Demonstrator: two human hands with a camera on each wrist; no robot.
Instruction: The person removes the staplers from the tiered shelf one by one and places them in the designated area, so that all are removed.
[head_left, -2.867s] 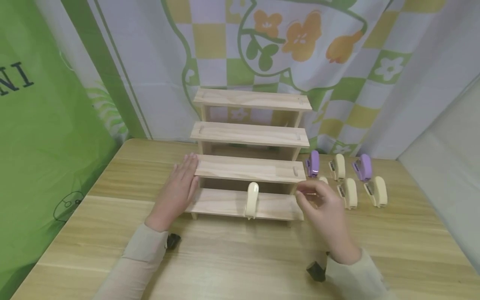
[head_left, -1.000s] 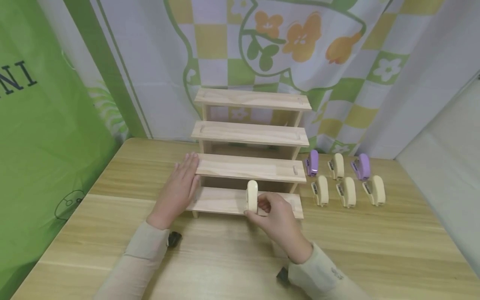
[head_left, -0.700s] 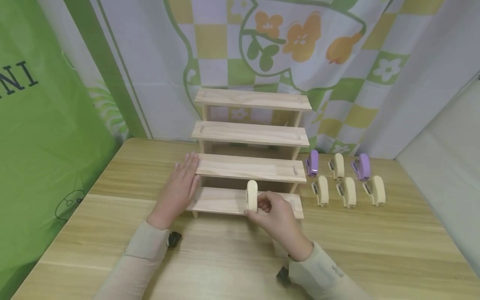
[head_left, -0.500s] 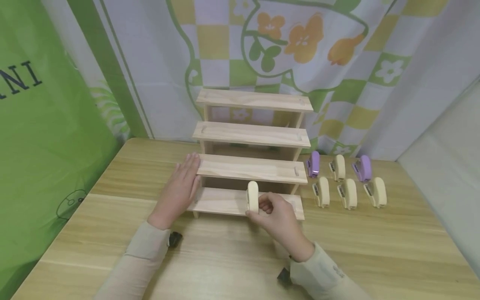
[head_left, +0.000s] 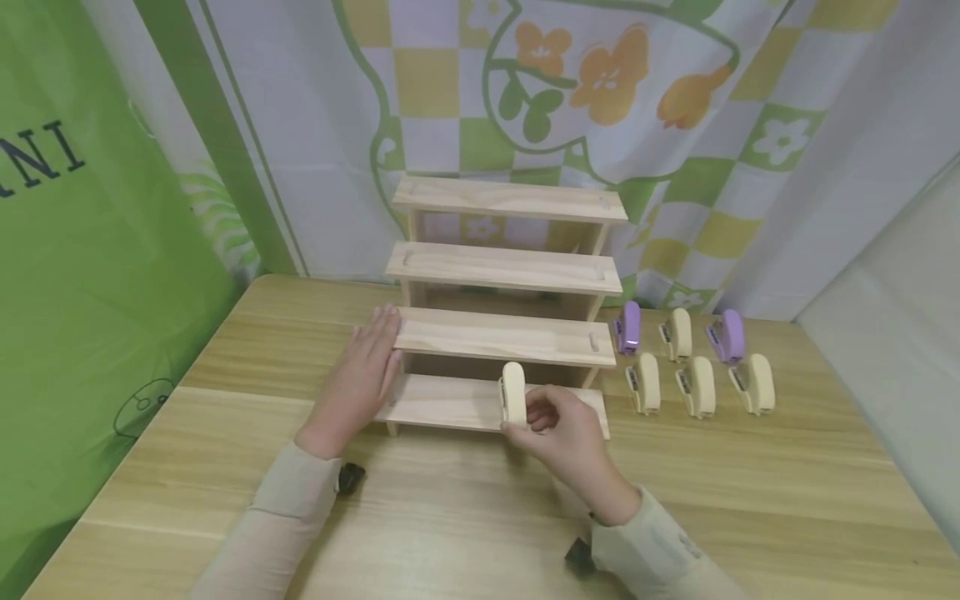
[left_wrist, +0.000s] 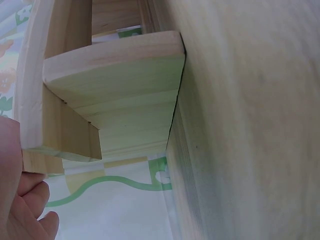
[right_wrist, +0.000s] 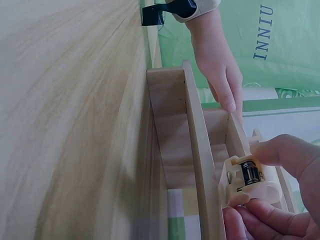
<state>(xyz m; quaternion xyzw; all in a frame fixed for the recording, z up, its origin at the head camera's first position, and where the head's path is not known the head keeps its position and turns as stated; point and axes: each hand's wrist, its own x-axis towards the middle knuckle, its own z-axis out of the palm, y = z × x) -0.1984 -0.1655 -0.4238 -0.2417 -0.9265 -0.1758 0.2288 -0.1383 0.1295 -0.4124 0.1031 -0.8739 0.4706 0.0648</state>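
Observation:
A cream mini stapler (head_left: 513, 393) stands upright at the lowest step of a four-tier wooden riser (head_left: 502, 333). Thumb and fingers of my right hand (head_left: 572, 442) pinch it from the right, low near its base. In the right wrist view the stapler (right_wrist: 251, 181) shows its dark metal end between thumb and fingers. Whether its base touches the step, I cannot tell. My left hand (head_left: 352, 383) rests with straight fingers against the left end of the second step. Part of that hand (left_wrist: 25, 205) appears at the left wrist view's edge, beside the wood.
Right of the riser, two purple staplers, one of them nearest the riser (head_left: 627, 327), and several cream staplers (head_left: 696, 387) stand in two rows on the wooden table (head_left: 450, 517). A patterned curtain (head_left: 427, 83) hangs behind; green cloth (head_left: 97, 250) is at the left.
My right hand came left from beside the stapler rows and took hold of the cream stapler on the lowest step. Since half a second ago both have shifted slightly right. My left hand stays put.

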